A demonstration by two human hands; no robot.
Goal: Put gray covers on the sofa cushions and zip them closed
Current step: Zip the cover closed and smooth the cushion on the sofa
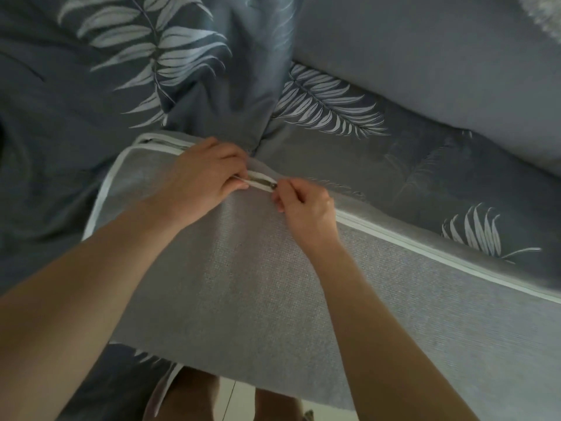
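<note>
A dark leaf-print fabric point(188, 65) drapes the sofa, with a plain gray cushion point(425, 62) behind at upper right. Across it, toward the person, lies the sofa cushion in its gray cover point(243, 268), edged with white piping point(440, 253) along the far side. The cover is on, so the step in hand looks like zipping it closed. The left hand point(200, 177) grips the seam at the far edge, fingers curled round the fabric to hold it taut. Just beside it, the right hand point(306, 205) pinches the small dark zipper pull point(274, 186) between thumb and fingertip. A short stretch of open seam shows between the two hands. The next move probably calls for drawing the pull along toward the left hand while that hand keeps the two edges together, so fabric does not catch.
</note>
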